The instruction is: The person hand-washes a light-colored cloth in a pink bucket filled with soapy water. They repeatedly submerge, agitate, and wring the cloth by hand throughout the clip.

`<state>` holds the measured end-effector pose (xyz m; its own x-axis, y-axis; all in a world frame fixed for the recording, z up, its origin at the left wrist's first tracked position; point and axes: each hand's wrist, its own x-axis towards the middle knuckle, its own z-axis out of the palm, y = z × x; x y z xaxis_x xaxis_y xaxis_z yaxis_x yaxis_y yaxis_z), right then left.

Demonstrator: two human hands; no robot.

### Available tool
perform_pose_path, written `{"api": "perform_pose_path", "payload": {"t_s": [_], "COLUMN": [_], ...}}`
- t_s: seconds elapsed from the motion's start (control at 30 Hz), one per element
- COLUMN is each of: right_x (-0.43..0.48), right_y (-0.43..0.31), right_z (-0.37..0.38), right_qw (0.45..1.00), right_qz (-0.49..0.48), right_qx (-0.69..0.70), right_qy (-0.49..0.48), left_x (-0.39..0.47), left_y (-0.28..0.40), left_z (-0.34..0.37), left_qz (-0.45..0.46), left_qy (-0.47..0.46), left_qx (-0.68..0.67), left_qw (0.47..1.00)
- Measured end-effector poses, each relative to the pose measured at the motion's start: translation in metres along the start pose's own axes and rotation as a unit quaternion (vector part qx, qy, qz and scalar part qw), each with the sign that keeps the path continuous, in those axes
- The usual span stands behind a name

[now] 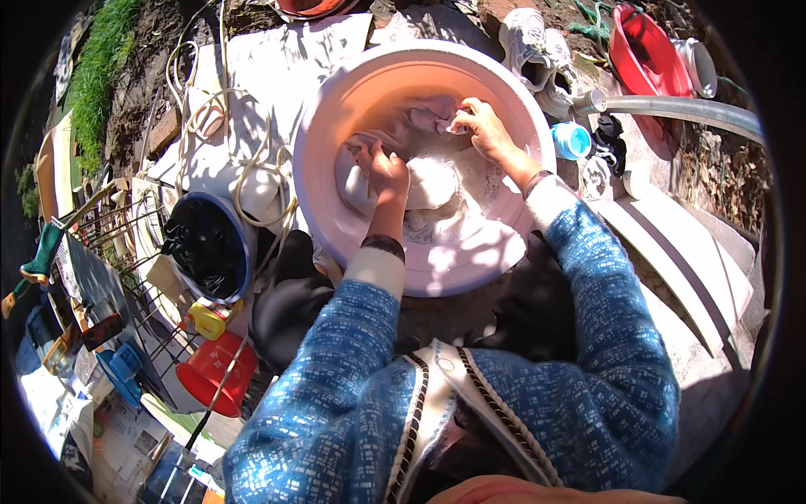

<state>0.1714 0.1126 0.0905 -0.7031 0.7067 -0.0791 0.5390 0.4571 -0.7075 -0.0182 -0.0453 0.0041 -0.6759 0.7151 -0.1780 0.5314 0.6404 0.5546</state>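
Observation:
A large pale plastic washbasin [504,57] stands between my knees, holding sudsy water and wet cloth. My right hand [488,131], at the basin's far right, pinches a bunched edge of pale wet fabric [434,116] between thumb and fingers. On the left side, my left hand [385,170] is turned partly palm-up, its fingertips against light wet cloth [356,179]; whether they grip it is hidden. Between my hands lies a white bundle of cloth [431,183], partly under water. Foam [488,179] floats beside it on the right.
Left of the basin stands a blue-rimmed bucket [247,252] with dark cloth inside, near a loose pale hose [242,189]. White shoes [526,44], a blue-and-white container [572,140] and a thick pipe [680,108] lie to the right. A red bucket [220,372] sits lower left.

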Motion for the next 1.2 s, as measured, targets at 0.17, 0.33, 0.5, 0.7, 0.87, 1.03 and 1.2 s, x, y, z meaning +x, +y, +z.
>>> {"api": "perform_pose_path", "payload": {"t_s": [0.17,0.33,0.5,0.7,0.87,1.03,1.2], "right_x": [-0.031,-0.024,-0.002,0.002,0.017,-0.005,0.016], "right_y": [0.045,0.048,0.025,0.07,0.073,-0.039,-0.082], "right_z": [0.065,0.096,0.095,0.103,0.148,0.128,0.07], "right_qw": [0.975,0.917,0.966,0.961,0.937,0.965,0.984], "right_qz": [0.216,0.393,0.22,0.204,0.335,0.108,0.133], "right_qx": [-0.04,-0.036,-0.114,-0.118,0.013,0.219,0.115], "right_qy": [-0.02,0.06,-0.07,0.144,0.103,0.09,-0.019], "left_x": [-0.018,-0.012,0.006,0.006,0.011,0.027,0.01], "left_y": [0.022,0.018,0.006,0.012,0.022,0.027,0.048], "left_z": [0.016,0.029,0.037,0.04,0.03,0.02,0.025], "left_qz": [-0.056,-0.285,-0.28,-0.289,-0.306,-0.244,-0.269], "left_qy": [-0.105,-0.142,-0.139,-0.119,-0.203,-0.223,-0.246], "left_qx": [-0.301,-0.636,-0.734,-0.73,-0.71,-0.767,-0.737], "left_qw": [0.946,0.703,0.603,0.608,0.601,0.551,0.569]}}
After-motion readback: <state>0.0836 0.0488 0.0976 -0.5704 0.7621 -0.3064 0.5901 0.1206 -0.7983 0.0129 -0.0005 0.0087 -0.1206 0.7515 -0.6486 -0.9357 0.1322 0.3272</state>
